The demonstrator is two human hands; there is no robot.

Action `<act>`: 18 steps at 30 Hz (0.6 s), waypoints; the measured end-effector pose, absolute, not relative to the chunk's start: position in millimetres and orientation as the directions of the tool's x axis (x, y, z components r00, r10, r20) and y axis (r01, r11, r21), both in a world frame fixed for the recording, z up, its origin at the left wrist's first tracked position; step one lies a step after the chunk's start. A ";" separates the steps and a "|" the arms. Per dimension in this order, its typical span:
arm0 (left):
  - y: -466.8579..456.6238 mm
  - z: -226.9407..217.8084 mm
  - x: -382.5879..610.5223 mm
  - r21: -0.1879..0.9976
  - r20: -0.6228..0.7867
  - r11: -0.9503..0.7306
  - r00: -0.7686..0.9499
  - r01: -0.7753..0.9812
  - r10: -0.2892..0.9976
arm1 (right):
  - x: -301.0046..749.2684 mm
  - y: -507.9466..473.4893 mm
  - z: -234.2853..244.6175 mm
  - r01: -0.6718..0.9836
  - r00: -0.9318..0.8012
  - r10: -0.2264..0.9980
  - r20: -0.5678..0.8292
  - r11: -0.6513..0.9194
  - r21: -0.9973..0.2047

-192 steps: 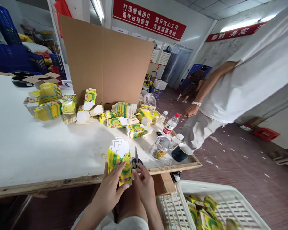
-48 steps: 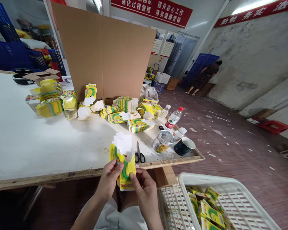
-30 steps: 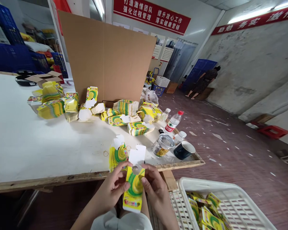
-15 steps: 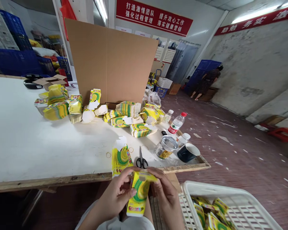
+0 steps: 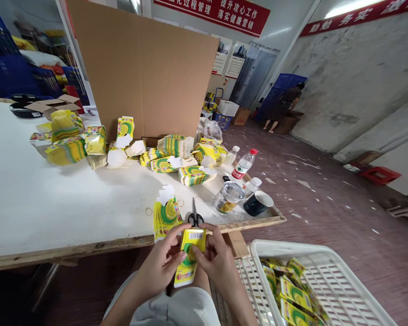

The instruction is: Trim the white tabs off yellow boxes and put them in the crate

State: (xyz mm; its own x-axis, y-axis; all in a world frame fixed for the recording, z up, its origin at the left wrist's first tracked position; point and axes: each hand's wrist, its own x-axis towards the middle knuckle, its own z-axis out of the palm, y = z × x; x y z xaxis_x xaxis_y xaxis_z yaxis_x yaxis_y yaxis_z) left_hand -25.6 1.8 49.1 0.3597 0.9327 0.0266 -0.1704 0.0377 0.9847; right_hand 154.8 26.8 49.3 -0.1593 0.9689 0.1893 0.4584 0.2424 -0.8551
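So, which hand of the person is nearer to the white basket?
Right: the right hand holds the yellow carton on the side toward the white basket; the left hand holds its opposite side, farther away.

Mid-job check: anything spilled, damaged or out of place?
Pale flat scraps lie scattered across the reddish-brown floor on the right, like dropped litter. Nearer, the yellow-and-green cardboard carton between the left hand and right hand shows no obvious damage.

A red banner (image 5: 212, 16) with white lettering hangs across the pale back wall (image 5: 281, 22), while a strip light (image 5: 353, 7) glows over a stained grey side wall (image 5: 367, 68) and pale scraps (image 5: 304, 184) litter the dark reddish floor (image 5: 333, 222) beside a wood-edged white table (image 5: 98, 208)
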 end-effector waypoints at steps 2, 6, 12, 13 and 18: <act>2.3 50.2 -24.5 0.985 0.028 0.035 0.359 -0.169 0.933 | 153.0 26.1 49.4 0.485 -0.143 0.974 0.177 0.224 -0.845; 4.0 51.3 -23.4 0.989 0.036 0.013 0.327 -0.145 0.944 | 152.9 24.6 51.6 0.517 -0.072 0.982 0.176 0.187 -0.835; 2.8 53.8 -11.6 0.971 0.015 0.064 0.325 -0.230 0.946 | 163.9 19.7 53.3 0.436 -0.153 0.961 0.232 0.277 -0.857; 2.5 54.1 -8.2 0.978 0.027 0.044 0.332 -0.205 0.943 | 168.3 18.1 53.8 0.438 -0.141 0.960 0.242 0.280 -0.854; 11.6 44.4 -9.9 0.936 0.237 -0.278 0.197 0.217 0.951 | 221.6 5.9 70.7 0.768 0.175 0.804 0.568 0.249 -0.590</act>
